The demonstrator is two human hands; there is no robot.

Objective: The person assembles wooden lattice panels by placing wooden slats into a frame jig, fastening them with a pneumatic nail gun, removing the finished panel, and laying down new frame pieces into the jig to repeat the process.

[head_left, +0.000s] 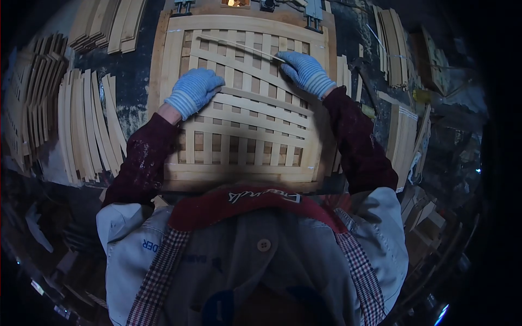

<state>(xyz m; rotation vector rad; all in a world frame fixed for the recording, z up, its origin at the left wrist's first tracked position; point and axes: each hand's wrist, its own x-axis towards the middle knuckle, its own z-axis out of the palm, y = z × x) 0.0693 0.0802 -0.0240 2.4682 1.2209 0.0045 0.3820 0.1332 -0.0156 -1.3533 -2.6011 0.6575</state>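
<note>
A wooden lattice panel [239,174] lies in front of me, with crossing slats inside a pale frame. My left hand [196,92], in a blue-and-white striped glove, is closed at the left end of a wooden slat [266,100] that slants across the lattice. Its fingertips are partly hidden. In a matching glove, my right hand [307,73] is closed with thumb and fingers on the right end of a thin wooden strip [239,44]. That strip slopes up to the left over the panel's upper part.
Loose slats stand in a bundle [87,125] on the left, with more stacked boards [109,24] at the upper left. On the right are further stacks of strips [394,49] and boards [401,138]. Metal clamps [314,13] sit at the panel's far edge.
</note>
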